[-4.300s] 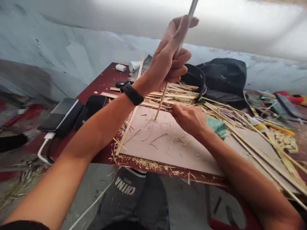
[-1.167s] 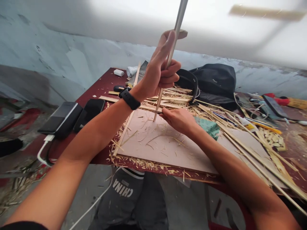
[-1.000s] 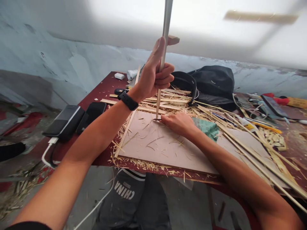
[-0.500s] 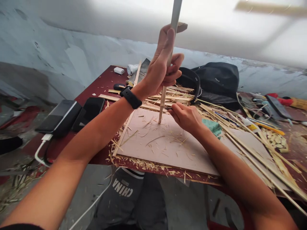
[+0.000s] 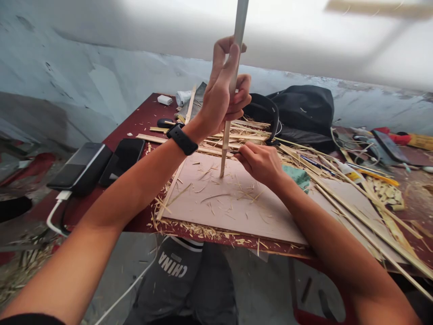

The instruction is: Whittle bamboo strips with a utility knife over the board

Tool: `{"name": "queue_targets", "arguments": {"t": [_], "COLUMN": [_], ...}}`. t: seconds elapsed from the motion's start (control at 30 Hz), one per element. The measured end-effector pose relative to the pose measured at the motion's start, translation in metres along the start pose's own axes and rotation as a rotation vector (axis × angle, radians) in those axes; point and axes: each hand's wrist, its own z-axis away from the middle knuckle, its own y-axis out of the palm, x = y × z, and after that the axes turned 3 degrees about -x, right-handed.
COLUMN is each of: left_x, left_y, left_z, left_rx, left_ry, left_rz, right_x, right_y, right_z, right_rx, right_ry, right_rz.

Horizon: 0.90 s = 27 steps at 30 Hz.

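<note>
The bare left hand [image 5: 218, 101] has a black watch [image 5: 182, 140] at its wrist. A black sleeve [image 5: 32, 319] edges that arm [image 5: 118, 198]. White capitals [image 5: 172, 265] spelling CHINA and white striping [image 5: 189, 244] mark the dark grey legwear [image 5: 169, 293].

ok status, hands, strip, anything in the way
Left hand gripping pale strip, slightly tilted, lower end down by the board. Right hand closed on small dark tool, mostly hidden, near strip. Loose shavings scattered across board.

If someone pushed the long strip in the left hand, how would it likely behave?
The strip looks fairly stiff, running straight above and below the left hand. It's probably light, being slender. Its narrow lower end, over the board, would likely flex most.
</note>
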Motion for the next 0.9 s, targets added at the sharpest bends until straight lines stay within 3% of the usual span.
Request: {"name": "queue_targets", "arguments": {"t": [0.13,0.33,0.43,0.7,0.9], "left_x": [0.004,0.025,0.029,0.020,0.020], "left_y": [-0.001,-0.006,-0.005,0.018,0.010], "left_z": [-0.001,-0.012,-0.015,-0.007,-0.008], "left_rx": [-0.002,-0.241,-0.296,-0.294,-0.315], "left_ry": [0.000,0.167,0.219,0.322,0.299], "left_rz": [0.028,0.122,0.097,0.034,-0.039], "right_x": [0.000,0.002,0.003,0.010,0.016], "right_y": [0.001,0.006,0.005,0.000,0.000], "right_z": [-0.001,-0.002,-0.003,-0.004,-0.006], "right_rx": [0.005,0.007,0.021,0.115,0.298], "right_ry": [0.012,-0.004,-0.016,0.044,0.058], "right_rz": [-0.017,-0.027,-0.024,-0.001,-0.003]}}
